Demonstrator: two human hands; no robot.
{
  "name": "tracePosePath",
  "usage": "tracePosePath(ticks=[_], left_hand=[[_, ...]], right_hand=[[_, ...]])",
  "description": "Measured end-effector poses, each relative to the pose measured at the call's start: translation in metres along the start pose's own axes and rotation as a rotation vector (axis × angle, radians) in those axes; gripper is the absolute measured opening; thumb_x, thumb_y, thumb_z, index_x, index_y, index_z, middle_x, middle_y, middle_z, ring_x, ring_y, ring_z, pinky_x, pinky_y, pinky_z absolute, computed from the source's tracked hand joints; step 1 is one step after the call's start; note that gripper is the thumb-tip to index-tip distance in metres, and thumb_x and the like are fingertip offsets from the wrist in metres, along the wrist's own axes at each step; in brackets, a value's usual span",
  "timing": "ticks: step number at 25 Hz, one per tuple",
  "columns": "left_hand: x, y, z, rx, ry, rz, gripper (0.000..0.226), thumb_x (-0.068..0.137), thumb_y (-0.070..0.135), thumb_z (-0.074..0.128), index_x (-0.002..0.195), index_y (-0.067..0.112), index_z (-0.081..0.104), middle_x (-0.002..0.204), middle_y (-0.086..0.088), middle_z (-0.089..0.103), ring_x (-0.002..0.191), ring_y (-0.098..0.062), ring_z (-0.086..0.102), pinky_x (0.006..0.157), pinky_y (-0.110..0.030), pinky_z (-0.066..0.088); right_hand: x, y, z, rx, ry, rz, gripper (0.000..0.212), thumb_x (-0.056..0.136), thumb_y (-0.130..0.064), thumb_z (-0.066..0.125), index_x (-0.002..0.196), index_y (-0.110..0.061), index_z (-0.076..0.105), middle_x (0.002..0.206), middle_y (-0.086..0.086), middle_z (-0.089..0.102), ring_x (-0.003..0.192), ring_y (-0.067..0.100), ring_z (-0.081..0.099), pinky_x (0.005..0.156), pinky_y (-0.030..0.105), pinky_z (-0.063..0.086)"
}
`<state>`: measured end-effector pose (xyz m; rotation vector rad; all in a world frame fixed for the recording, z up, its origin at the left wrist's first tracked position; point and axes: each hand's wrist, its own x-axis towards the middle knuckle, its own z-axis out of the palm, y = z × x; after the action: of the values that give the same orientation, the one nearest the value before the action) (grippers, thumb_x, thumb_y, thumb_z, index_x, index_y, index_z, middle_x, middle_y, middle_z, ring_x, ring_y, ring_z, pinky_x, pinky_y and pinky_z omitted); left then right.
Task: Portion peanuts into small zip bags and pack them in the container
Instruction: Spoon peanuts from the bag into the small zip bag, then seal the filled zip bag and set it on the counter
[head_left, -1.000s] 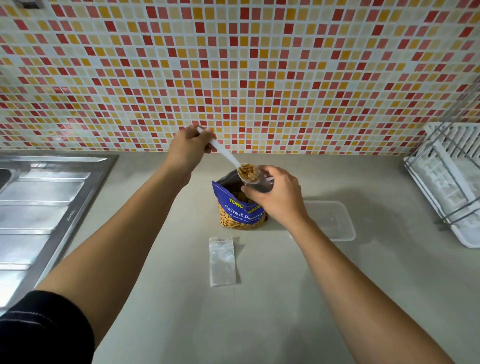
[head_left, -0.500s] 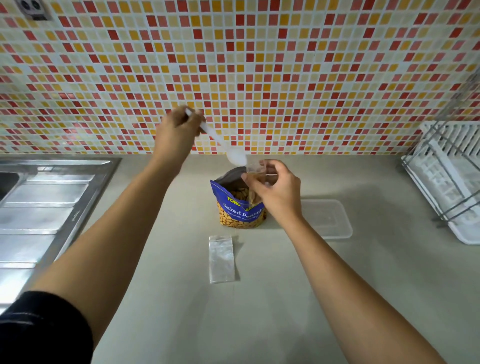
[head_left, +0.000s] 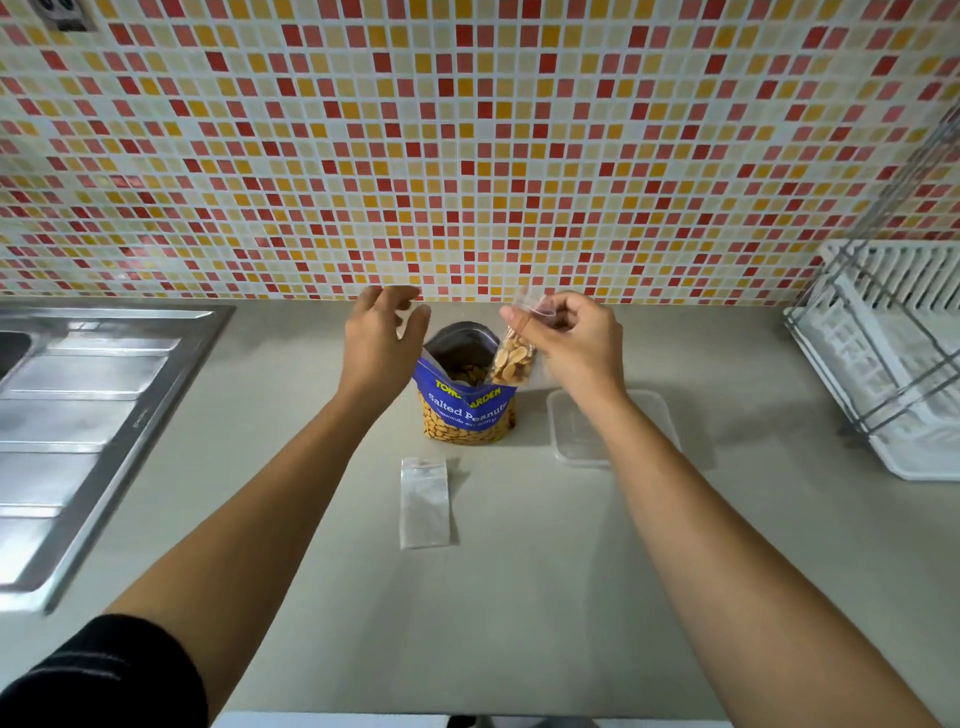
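Note:
A blue bag of salted peanuts (head_left: 467, 410) stands open at the back of the counter. My right hand (head_left: 571, 340) pinches the top of a small clear zip bag (head_left: 514, 356) partly filled with peanuts, hanging just over the big bag's right edge. My left hand (head_left: 382, 340) hovers to the left of the peanut bag with fingers loosely spread and nothing in it; the spoon is not in sight. An empty zip bag (head_left: 424, 502) lies flat on the counter in front. A clear plastic container (head_left: 576, 434) sits to the right, partly hidden by my right forearm.
A steel sink drainboard (head_left: 88, 415) fills the left side. A white dish rack (head_left: 893, 374) stands at the right. A mosaic tile wall (head_left: 467, 156) rises behind the grey counter (head_left: 493, 623).
My left hand held a white spoon over the small bag and now holds nothing; the spoon has gone from sight. The small bag in my right hand now shows peanuts.

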<state>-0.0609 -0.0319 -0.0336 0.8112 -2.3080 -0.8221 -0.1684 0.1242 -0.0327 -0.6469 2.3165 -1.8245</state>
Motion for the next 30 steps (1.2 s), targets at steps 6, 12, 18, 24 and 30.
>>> tracePosePath(ticks=[6, 12, 18, 24, 30], left_hand=[[-0.042, 0.040, 0.037, -0.400, -0.626, -0.090, 0.036, 0.081, 0.026, 0.067, 0.114, 0.013, 0.064, 0.107, 0.000, 0.069, 0.099, -0.012, 0.063, 0.084, -0.024, 0.052], [-0.070, 0.066, 0.091, -0.667, -0.558, -0.229, 0.013, 0.089, 0.013, 0.060, 0.094, 0.003, 0.065, 0.080, -0.007, 0.067, 0.066, -0.002, 0.067, 0.066, -0.015, 0.054], [-0.117, 0.073, 0.154, -0.689, -0.751, -0.370, 0.012, 0.087, 0.014, 0.062, 0.077, 0.009, 0.065, 0.068, -0.002, 0.062, 0.065, -0.009, 0.058, 0.065, -0.015, 0.049], [-0.173, 0.071, 0.207, -0.499, -0.960, -0.546, 0.010, 0.077, 0.004, 0.072, 0.078, 0.009, 0.063, 0.074, -0.008, 0.062, 0.061, -0.013, 0.060, 0.068, -0.023, 0.056], [-0.184, 0.071, 0.237, -0.173, -0.722, -0.484, 0.015, 0.076, 0.018, 0.072, 0.084, 0.014, 0.060, 0.083, -0.008, 0.067, 0.069, -0.019, 0.062, 0.060, -0.020, 0.050]], right_hand=[[-0.002, 0.008, -0.032, 0.027, 0.009, 0.014, 0.032, 0.066, -0.040, 0.081, 0.077, -0.016, 0.062, 0.074, -0.001, 0.068, 0.067, 0.010, 0.064, 0.056, 0.014, 0.049], [0.000, 0.048, -0.087, 0.161, -0.196, 0.214, 0.038, 0.079, -0.043, 0.068, 0.102, -0.013, 0.064, 0.095, 0.002, 0.071, 0.089, 0.014, 0.067, 0.086, 0.031, 0.054], [-0.017, 0.103, -0.150, -0.013, -0.138, 0.318, 0.024, 0.079, -0.021, 0.074, 0.100, -0.009, 0.070, 0.088, 0.003, 0.071, 0.068, 0.007, 0.064, 0.064, 0.016, 0.052], [-0.054, 0.176, -0.188, -0.190, -0.202, 0.556, 0.014, 0.071, -0.017, 0.080, 0.080, -0.013, 0.070, 0.078, 0.005, 0.070, 0.064, 0.009, 0.065, 0.064, 0.020, 0.056], [-0.059, 0.224, -0.169, -0.330, -0.091, 0.446, 0.014, 0.077, -0.019, 0.074, 0.086, -0.008, 0.074, 0.086, 0.011, 0.074, 0.081, 0.021, 0.069, 0.080, 0.031, 0.053]])
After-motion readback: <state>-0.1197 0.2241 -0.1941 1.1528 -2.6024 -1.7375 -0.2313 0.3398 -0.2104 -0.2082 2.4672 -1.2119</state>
